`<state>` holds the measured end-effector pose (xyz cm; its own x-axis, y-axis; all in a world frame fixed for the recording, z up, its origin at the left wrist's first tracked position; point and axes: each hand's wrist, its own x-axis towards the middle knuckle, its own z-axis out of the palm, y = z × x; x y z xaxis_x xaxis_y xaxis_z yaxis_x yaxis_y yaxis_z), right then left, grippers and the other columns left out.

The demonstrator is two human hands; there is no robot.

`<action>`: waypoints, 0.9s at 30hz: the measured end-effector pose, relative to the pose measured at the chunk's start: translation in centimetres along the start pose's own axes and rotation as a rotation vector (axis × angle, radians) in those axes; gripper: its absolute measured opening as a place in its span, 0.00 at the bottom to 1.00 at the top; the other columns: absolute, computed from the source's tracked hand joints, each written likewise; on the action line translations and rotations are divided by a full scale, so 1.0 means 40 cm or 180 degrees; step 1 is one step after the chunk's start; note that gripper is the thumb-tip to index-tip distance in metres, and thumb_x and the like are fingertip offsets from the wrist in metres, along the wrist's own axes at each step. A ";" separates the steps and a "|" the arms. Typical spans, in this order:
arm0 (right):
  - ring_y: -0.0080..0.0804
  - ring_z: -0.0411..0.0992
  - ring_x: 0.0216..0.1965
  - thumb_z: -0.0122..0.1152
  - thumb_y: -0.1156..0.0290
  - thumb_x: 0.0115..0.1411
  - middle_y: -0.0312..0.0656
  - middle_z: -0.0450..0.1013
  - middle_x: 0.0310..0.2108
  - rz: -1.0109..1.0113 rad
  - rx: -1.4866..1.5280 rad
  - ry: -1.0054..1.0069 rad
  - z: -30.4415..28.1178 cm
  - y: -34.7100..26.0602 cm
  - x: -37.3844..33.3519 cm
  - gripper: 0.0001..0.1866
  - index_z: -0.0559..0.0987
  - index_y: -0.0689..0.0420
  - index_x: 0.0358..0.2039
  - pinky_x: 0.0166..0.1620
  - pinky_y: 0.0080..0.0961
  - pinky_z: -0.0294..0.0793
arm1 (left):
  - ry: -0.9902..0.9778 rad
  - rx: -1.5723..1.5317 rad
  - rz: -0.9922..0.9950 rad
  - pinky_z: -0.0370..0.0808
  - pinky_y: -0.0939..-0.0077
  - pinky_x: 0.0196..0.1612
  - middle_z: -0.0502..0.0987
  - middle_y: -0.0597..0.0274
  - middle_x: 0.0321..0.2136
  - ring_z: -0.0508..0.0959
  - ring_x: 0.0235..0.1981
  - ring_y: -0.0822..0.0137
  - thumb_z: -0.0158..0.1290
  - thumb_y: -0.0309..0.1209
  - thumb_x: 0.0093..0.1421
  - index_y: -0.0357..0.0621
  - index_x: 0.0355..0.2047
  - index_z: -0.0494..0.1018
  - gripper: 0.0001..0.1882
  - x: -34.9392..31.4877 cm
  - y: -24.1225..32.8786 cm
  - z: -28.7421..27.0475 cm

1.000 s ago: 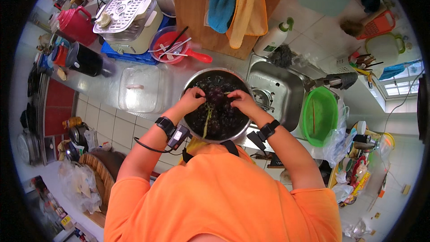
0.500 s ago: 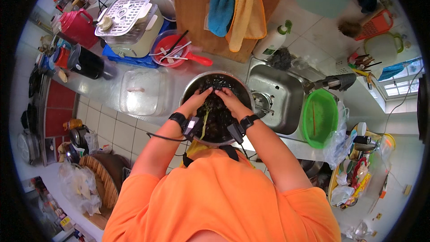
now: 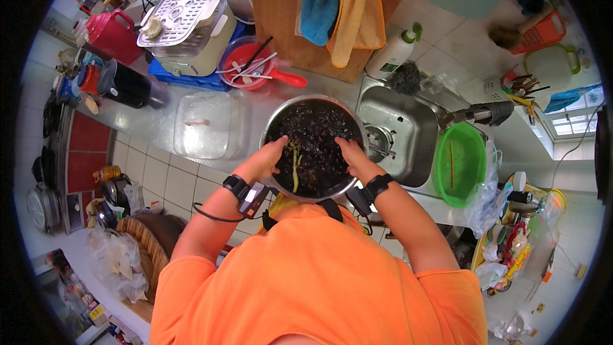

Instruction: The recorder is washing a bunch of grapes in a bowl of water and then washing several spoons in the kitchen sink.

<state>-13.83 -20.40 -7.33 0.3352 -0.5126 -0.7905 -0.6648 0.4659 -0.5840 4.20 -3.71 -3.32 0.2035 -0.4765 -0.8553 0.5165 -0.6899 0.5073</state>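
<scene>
I have both hands inside a round metal bowl (image 3: pixel 350 182), 1 at each side, facing each other with a clear gap between them. The bowl holds a dark, glossy, wet-looking mass (image 3: pixel 319 131) that fills much of it and lies between my palms. My left hand (image 3: pixel 271 158) is at the left side of the bowl, its fingers loosely curved and partly lost from view against the dark contents; I cannot tell whether they have hold of anything. Just beside those fingertips a yellow-green strip (image 3: pixel 296 172) lies lengthwise over the mass, and whether I touch it does not show. My right hand (image 3: pixel 352 156) is at the opposite side, thumb uppermost, the other fingers pointing down and mostly hidden, so I cannot tell how far they are closed or if they grip some of the mass.

I wear 2 black wrist straps and an orange shirt (image 3: pixel 313 275), and the bowl is right in front of my body. Just to its right is a metal sink (image 3: pixel 402 134), with a green basin (image 3: pixel 469 186) farther right. To the left, on the metal counter (image 3: pixel 143 115), sits a clear container (image 3: pixel 211 144). Beyond the bowl are a red handled vessel (image 3: pixel 288 78) holding white sticks, and a pump bottle (image 3: pixel 391 56).
</scene>
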 end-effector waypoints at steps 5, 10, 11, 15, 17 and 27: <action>0.39 0.61 0.57 0.58 0.50 0.56 0.47 0.61 0.56 -0.0222 0.0607 -0.0147 0.069 -0.014 0.057 0.39 0.56 0.58 0.61 0.56 0.33 0.62 | -0.0703 -0.0528 0.0047 0.57 0.41 0.56 0.59 0.59 0.60 0.61 0.59 0.57 0.46 0.57 0.58 0.48 0.63 0.51 0.40 0.115 -0.049 0.000; 0.27 0.68 0.43 0.64 0.63 0.52 0.39 0.71 0.41 -0.1270 -0.0425 -0.0824 0.053 -0.045 0.007 0.24 0.70 0.57 0.48 0.48 0.22 0.66 | -0.0033 -0.0387 0.0366 0.67 0.47 0.48 0.69 0.62 0.50 0.70 0.50 0.63 0.56 0.50 0.54 0.51 0.58 0.57 0.35 0.009 0.020 0.056; 0.25 0.67 0.41 0.65 0.70 0.50 0.37 0.71 0.38 -0.1433 -0.0318 -0.0861 0.047 -0.041 -0.010 0.20 0.73 0.58 0.43 0.47 0.20 0.65 | -0.0288 -0.0915 0.0400 0.68 0.56 0.49 0.68 0.62 0.49 0.69 0.50 0.64 0.55 0.45 0.56 0.51 0.54 0.60 0.28 -0.006 0.029 0.062; 0.29 0.70 0.41 0.60 0.80 0.46 0.40 0.71 0.37 -0.2134 -0.0697 -0.0986 0.022 0.023 -0.045 0.18 0.73 0.58 0.40 0.44 0.24 0.69 | -0.0455 -0.0667 0.0675 0.69 0.66 0.42 0.70 0.63 0.46 0.72 0.43 0.66 0.54 0.33 0.57 0.49 0.54 0.61 0.25 -0.014 0.039 0.047; 0.32 0.70 0.42 0.60 0.80 0.45 0.42 0.71 0.37 -0.2314 -0.1094 -0.0521 0.002 0.039 -0.049 0.19 0.73 0.59 0.41 0.45 0.24 0.69 | -0.0207 -0.0167 0.0883 0.68 0.67 0.42 0.71 0.63 0.45 0.72 0.42 0.67 0.53 0.31 0.56 0.48 0.55 0.61 0.25 -0.017 0.033 0.042; 0.52 0.58 0.60 0.65 0.61 0.44 0.57 0.56 0.60 -0.2335 -0.2225 0.0478 0.029 -0.064 0.040 0.41 0.62 0.48 0.61 0.59 0.40 0.61 | 0.0580 0.0736 0.1266 0.65 0.69 0.54 0.67 0.47 0.53 0.68 0.53 0.58 0.46 0.36 0.60 0.37 0.59 0.59 0.28 0.005 -0.006 0.024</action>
<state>-10.82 -21.60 -7.30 0.7609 -0.6095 -0.2226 -0.5863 -0.4988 -0.6382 3.30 -4.16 -3.50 0.5002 -0.6387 -0.5847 0.1752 -0.5866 0.7907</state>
